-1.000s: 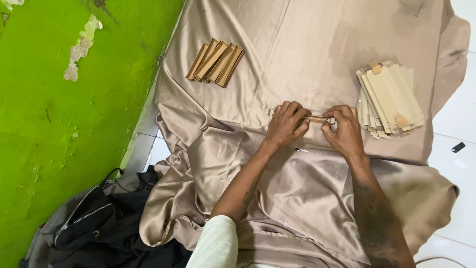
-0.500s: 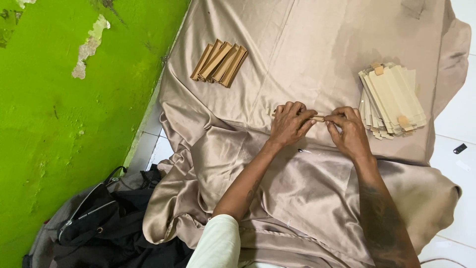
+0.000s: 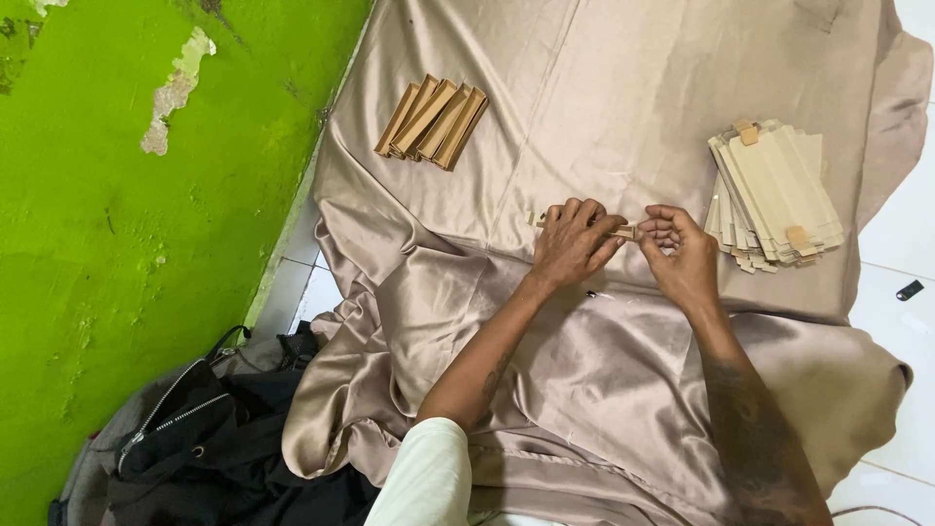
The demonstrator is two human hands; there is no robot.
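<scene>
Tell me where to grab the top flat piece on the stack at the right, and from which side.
Take the top flat cardboard piece by its near short end, coming from the stack's lower right edge. It lies flat and slanted, long and narrow, and its end overhangs the pieces below, so fingers could probably slip under there. The right hand is nearest to it.

Beige satin cloth; tan folded boxes; green wall; black bag.
</scene>
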